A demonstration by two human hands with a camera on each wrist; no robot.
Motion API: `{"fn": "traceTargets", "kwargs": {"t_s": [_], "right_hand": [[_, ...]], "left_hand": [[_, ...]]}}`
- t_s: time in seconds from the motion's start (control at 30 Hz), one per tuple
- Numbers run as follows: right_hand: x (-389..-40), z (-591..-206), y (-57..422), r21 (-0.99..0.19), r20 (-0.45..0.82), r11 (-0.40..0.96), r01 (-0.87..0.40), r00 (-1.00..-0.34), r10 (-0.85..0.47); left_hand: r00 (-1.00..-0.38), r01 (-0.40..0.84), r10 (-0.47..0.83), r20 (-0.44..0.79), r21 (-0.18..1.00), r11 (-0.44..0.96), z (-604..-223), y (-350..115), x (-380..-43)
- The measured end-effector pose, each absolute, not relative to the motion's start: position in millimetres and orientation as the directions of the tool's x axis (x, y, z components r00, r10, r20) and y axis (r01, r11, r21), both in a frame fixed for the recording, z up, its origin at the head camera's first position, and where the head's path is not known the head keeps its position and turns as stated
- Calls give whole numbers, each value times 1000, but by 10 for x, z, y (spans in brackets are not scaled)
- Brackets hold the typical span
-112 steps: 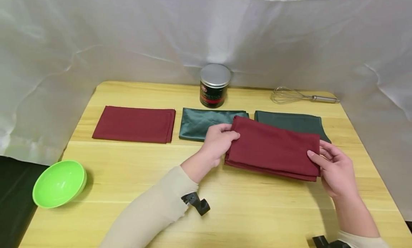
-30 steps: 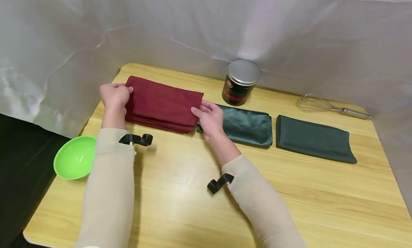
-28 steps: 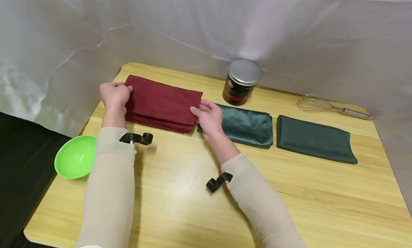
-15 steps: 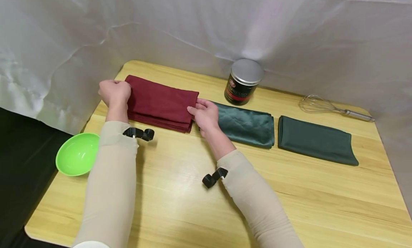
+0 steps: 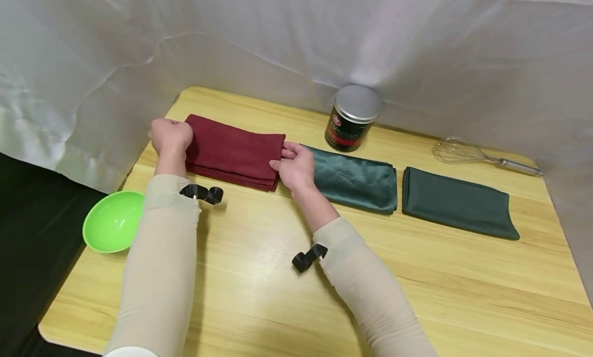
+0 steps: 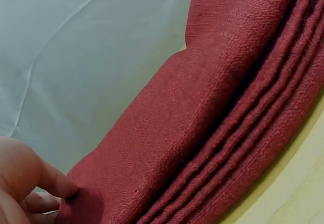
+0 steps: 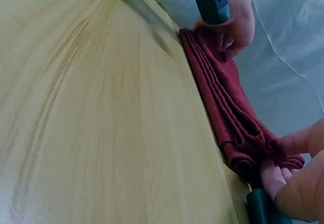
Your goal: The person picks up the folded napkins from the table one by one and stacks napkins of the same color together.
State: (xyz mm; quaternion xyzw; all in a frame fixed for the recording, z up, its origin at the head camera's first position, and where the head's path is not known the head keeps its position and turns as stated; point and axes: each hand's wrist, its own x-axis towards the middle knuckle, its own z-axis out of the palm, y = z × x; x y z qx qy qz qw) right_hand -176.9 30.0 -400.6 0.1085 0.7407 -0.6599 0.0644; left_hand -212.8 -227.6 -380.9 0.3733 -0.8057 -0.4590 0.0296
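A folded dark-red cloth (image 5: 233,153) lies at the back left of the table, on top of another folded red cloth. My left hand (image 5: 171,136) pinches its left end; in the left wrist view the thumb (image 6: 59,183) presses on top and the other fingers go underneath. At the opposite end my right hand (image 5: 296,166) holds the cloth edge. The right wrist view shows the right thumb (image 7: 296,142) above and fingers below the stacked red layers (image 7: 223,97). A shiny dark-green cloth (image 5: 354,182), folded, lies just right of my right hand.
Further right is a matte green folded cloth (image 5: 458,202). An espresso can (image 5: 349,120) stands behind the green cloths, and a whisk (image 5: 521,167) lies at the back right. Beside my left forearm sits a lime-green bowl (image 5: 111,223). A pale curtain (image 5: 259,37) hangs behind the table.
Both hands carried the red cloth from above the green cloths leftward onto the other red cloth. Within the last half second it settled slightly lower and flatter. The head view shifted too.
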Motion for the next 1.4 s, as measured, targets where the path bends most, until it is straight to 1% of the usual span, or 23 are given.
{"fn": "traceTargets", "kwargs": {"t_s": [0.23,0.37,0.5,0.67,0.77,0.97,1.1,1.4], "right_hand": [[-1740,-3986,327,-948,-261,180,262,-965,30],[-1708,-4002,343,-941,-250,236,243,-968,2],[-1675,-4020,340,-930,-208,310,195,-978,-8],[-1634,-4043,341,-887,-112,449,105,-994,11],[-1616,-4052,344,-865,-78,496,76,-997,17],[-1603,-4031,327,-862,-99,500,83,-995,-5],[-1611,-4024,316,-851,-93,521,66,-995,-25],[-1581,-4010,327,-844,-98,534,54,-994,-53]], "left_hand": [[-715,-580,-644,-271,745,330,-3861,-2276,-2137],[-702,-593,-658,-274,736,327,-3893,-2292,-2114],[-702,-598,-655,-278,729,332,-3911,-2309,-2093],[-714,-595,-645,-273,721,353,-3931,-2307,-2101],[-712,-600,-647,-273,716,357,-3943,-2304,-2112],[-708,-613,-651,-273,696,374,-3956,-2318,-2131],[-709,-614,-654,-265,687,388,-3955,-2327,-2143],[-728,-602,-636,-255,683,415,-3854,-2393,-2088]]}}
